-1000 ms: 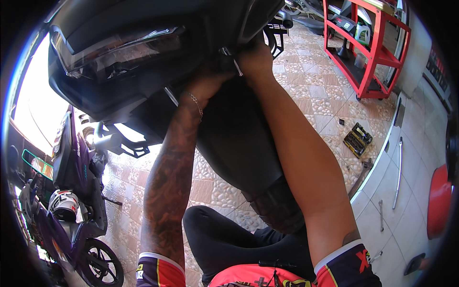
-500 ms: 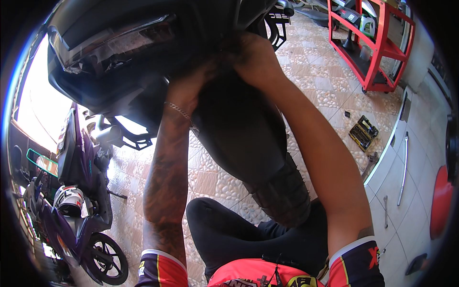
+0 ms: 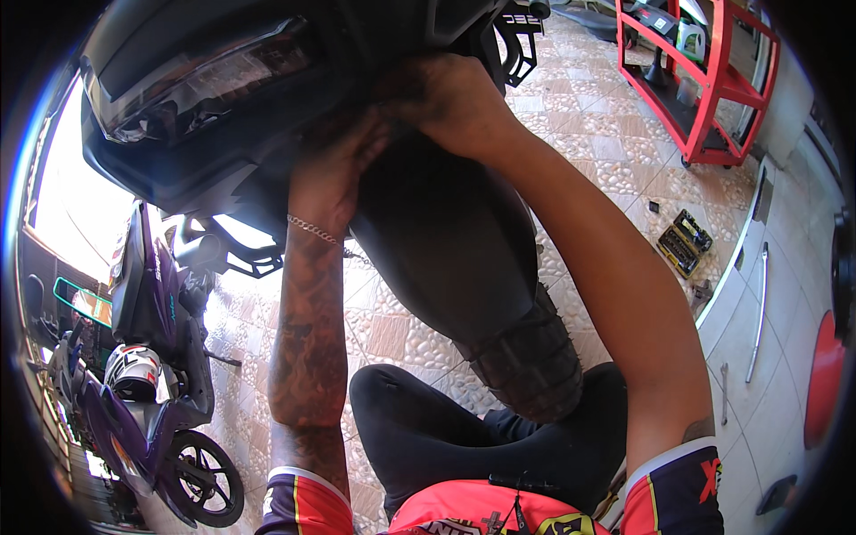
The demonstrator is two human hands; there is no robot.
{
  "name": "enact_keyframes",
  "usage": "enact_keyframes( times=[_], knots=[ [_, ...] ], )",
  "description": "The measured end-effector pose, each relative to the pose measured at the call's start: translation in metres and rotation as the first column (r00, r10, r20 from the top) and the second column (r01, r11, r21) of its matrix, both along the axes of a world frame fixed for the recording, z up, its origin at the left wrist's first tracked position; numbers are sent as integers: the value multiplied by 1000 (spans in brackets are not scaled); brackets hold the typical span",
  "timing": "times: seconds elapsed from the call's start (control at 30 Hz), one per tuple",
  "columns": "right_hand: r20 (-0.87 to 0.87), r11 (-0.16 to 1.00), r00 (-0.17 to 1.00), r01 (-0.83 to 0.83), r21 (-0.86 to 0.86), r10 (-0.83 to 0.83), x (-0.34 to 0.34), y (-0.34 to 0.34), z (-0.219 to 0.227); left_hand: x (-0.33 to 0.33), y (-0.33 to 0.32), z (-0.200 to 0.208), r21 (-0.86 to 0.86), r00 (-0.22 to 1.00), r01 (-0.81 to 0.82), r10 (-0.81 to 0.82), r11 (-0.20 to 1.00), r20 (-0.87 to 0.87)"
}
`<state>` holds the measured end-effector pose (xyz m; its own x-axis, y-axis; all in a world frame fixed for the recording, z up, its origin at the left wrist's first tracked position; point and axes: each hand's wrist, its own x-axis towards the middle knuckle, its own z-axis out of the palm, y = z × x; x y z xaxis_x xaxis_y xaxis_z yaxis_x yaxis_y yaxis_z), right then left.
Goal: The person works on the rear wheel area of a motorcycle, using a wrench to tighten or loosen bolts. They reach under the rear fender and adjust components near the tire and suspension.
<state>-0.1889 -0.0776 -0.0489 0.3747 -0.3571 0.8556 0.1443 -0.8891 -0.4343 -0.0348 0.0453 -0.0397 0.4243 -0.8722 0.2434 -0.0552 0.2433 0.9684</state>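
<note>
A black motorcycle body panel [image 3: 259,152] with a clear lamp lens [image 3: 241,76] fills the upper left. Below it a matte black fender [image 3: 446,241] covers a knobbly tyre [image 3: 530,366] that stands between my legs. My right hand [image 3: 468,102] reaches into the dark gap between panel and fender, its fingers curled in; whatever they grip is lost in shadow. Close beside it on the left, my left hand [image 3: 334,174] is up against the panel's underside, its fingers blurred and partly shaded. A chain bracelet is on my left wrist.
A purple scooter [image 3: 152,383] with a helmet [image 3: 132,370] on it stands at left. On the floor at right lie an open bit set [image 3: 685,242], a long metal bar [image 3: 758,312] and a spanner [image 3: 724,392]. A red tool cart [image 3: 704,98] stands far right.
My left hand has moved a little left and down, away from my right hand. The right hand has shifted slightly up and left. The view has shifted slightly too.
</note>
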Motion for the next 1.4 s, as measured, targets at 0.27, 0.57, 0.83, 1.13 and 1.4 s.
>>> enact_keyframes(
  times=[0.27, 0.57, 0.83, 1.13, 1.4],
  knots=[
    [30, 988, 989, -145, 47, 144, 5, 1, 5, -5, 2, 1, -63, 994, -84, 79, 994, -74],
    [-15, 981, 990, -135, 138, 138, 6, 4, 8, -3, 1, -1, -95, 984, -132, 119, 987, -129],
    [44, 945, 962, -273, 182, 270, 15, -12, 1, -4, -2, -3, -123, 967, -143, 113, 982, -226],
    [-294, 815, 955, 148, 560, 28, 13, -56, -19, -4, -7, -3, -99, 953, -139, 106, 985, -282],
    [-476, 736, 872, 246, 630, 117, 18, -63, -18, 0, -8, -8, -136, 945, -153, 105, 979, -310]
  ],
)
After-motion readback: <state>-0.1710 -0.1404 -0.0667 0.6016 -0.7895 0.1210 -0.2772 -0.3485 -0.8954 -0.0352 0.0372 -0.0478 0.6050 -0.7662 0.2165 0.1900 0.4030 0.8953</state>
